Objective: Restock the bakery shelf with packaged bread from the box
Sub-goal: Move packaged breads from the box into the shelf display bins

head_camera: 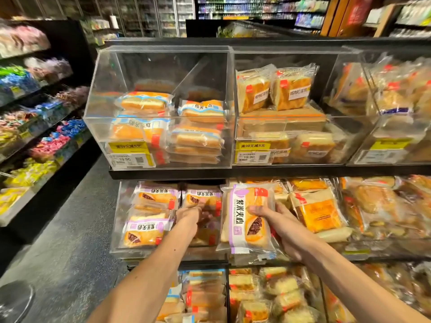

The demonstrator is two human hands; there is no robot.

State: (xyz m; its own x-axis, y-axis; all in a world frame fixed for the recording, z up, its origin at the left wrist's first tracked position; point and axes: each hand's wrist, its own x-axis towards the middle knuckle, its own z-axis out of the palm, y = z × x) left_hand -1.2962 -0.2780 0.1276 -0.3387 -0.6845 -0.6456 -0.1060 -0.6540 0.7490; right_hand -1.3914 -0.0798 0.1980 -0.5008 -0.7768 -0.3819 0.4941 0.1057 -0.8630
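Both forearms reach toward the middle shelf. The right hand (277, 220) grips a purple-rice bread packet (247, 229) upright, its fingers (256, 209) curled over the front and back of the packet, just in front of the shelf edge. Beside it, the left hand (189, 214) is inside a clear bin (116, 229) that holds more purple-labelled packets (144, 231). Its fingers are blurred among the wrappers, so I cannot tell whether they hold anything. Just right of the right-hand fingers lies an orange-labelled bread pack (319, 213). Above the fingers, a clear acrylic case (161, 165) holds stacked long buns (198, 136) in blue-striped wrappers. The neighbouring case (279, 164) holds square bread packs (291, 92) standing on a brown carton. Below the fingers, a lower bin holds crumb-topped cake packs (279, 290).
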